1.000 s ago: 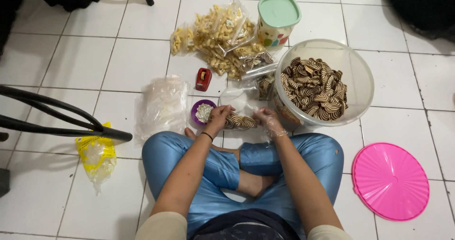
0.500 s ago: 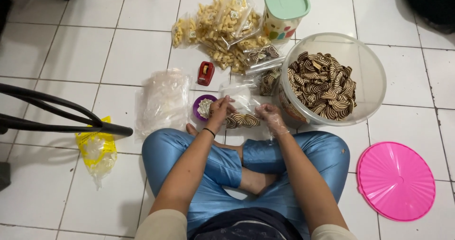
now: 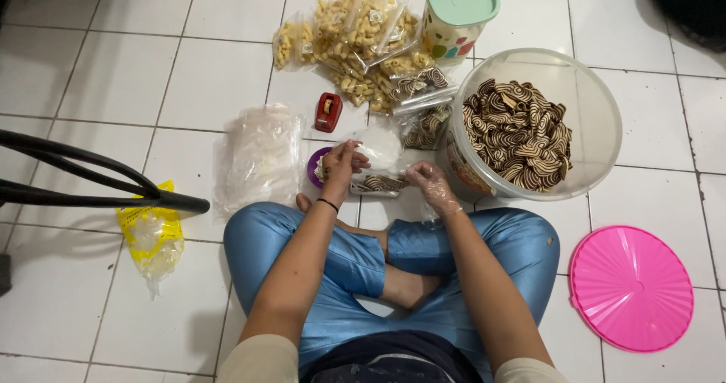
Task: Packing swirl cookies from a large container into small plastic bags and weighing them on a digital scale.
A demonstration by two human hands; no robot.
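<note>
Pinching the small clear snack bag (image 3: 376,173) with my left hand (image 3: 338,167), gloved right hand (image 3: 429,184) now beside it at three o'clock, fingers curled loosely.

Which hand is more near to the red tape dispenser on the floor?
Left. The left hand is just below and right of the red tape dispenser; the right hand, in a clear glove, is further right, beside the big tub.
</note>
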